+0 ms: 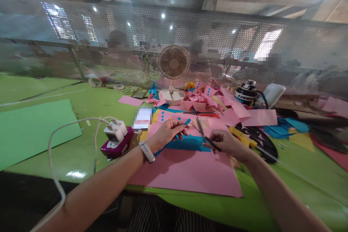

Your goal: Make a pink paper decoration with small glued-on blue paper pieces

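Observation:
Between the fingertips of my left hand [172, 133] is a small strip of blue paper [188, 121]. My right hand [224, 141] grips a pair of scissors [206, 136], whose blades point up and left, parted, close to the strip. Under both hands lie a blue sheet [190, 143] and a large pink paper sheet [190, 170]. Just beyond them, a pink piece bears small blue diamonds [162, 116]. A yellow glue gun [241, 137] rests right of my right hand, by a black dish [268, 145].
A small fan [173, 62] stands at the back among crumpled pink paper [199, 99]. Left are a purple power strip [116, 145] with white plugs and a cable, a phone [143, 118] and a green sheet [40, 128]. A black bottle [246, 93] stands back right.

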`<state>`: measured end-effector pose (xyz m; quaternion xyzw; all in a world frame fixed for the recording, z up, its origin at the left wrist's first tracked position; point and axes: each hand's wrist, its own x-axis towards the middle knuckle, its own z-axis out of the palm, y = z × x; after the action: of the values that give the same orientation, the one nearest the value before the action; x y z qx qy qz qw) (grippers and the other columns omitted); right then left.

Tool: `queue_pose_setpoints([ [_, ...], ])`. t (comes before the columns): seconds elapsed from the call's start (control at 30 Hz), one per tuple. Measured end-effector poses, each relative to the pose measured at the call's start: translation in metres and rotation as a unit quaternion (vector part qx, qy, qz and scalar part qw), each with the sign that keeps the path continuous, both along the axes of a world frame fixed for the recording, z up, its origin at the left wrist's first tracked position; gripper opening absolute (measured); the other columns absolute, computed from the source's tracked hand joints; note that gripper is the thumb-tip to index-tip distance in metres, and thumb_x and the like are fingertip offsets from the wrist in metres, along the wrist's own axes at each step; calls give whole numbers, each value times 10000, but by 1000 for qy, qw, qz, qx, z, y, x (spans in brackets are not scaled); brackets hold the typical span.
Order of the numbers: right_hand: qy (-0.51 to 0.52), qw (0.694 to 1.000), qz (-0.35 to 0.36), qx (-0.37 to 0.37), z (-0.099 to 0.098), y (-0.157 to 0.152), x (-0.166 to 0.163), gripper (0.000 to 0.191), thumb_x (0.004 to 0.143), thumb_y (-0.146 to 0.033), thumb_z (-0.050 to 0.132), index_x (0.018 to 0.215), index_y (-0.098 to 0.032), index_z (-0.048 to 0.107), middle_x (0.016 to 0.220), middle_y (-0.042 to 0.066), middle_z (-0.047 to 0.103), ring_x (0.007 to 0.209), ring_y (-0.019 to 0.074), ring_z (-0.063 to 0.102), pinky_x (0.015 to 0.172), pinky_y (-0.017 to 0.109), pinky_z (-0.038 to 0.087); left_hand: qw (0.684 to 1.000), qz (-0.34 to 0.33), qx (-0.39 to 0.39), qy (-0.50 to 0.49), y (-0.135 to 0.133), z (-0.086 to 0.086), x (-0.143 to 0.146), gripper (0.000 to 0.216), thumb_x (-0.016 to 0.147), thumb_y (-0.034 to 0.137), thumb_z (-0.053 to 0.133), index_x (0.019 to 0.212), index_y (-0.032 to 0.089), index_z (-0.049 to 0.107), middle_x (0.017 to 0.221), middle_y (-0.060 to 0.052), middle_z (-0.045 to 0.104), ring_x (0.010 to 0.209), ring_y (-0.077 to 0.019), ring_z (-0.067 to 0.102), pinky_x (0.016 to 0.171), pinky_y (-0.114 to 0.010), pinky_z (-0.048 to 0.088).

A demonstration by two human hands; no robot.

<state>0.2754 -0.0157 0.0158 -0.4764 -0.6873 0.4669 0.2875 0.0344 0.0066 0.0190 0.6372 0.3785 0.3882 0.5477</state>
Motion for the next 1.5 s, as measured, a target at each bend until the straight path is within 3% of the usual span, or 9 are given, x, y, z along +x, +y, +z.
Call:
queue_pose_setpoints([
  [0.4, -11, 1000, -8, -5, 0, 0, -1, 383, 592, -471, 744, 643, -160, 526, 473, -30, 544, 449, 96, 480, 432, 207, 306, 1000, 10, 6, -5, -2, 4, 1, 252, 790, 390, 572, 787, 141, 602, 667, -17, 614, 499, -68, 475, 475, -200, 348],
  [0.7, -29, 999, 14, -23, 13, -8, -4, 374, 662, -497, 683, 652, -165, 510, 495, -21, 550, 433, 74, 428, 411, 197, 245, 999, 19, 14, -32, -3, 7, 2, 241, 804, 376, 556, 756, 140, 578, 675, -10, 602, 511, -63, 467, 468, -196, 327],
  [1.1, -34, 999, 41, -9, 5, -4, -3, 367, 640, -478, 712, 664, -162, 526, 504, -24, 547, 455, 90, 486, 422, 200, 313, 1000, 5, 12, -21, -2, 2, 1, 240, 803, 378, 568, 847, 142, 592, 702, -24, 639, 505, -67, 483, 502, -208, 369],
  [1.5, -37, 998, 46, 18, 5, -4, -4, 362, 631, -462, 723, 646, -164, 519, 526, -29, 546, 475, 100, 513, 435, 211, 347, 1000, -3, 21, -11, -2, 1, 1, 245, 808, 374, 562, 814, 132, 601, 687, -28, 629, 521, -73, 498, 508, -210, 381],
])
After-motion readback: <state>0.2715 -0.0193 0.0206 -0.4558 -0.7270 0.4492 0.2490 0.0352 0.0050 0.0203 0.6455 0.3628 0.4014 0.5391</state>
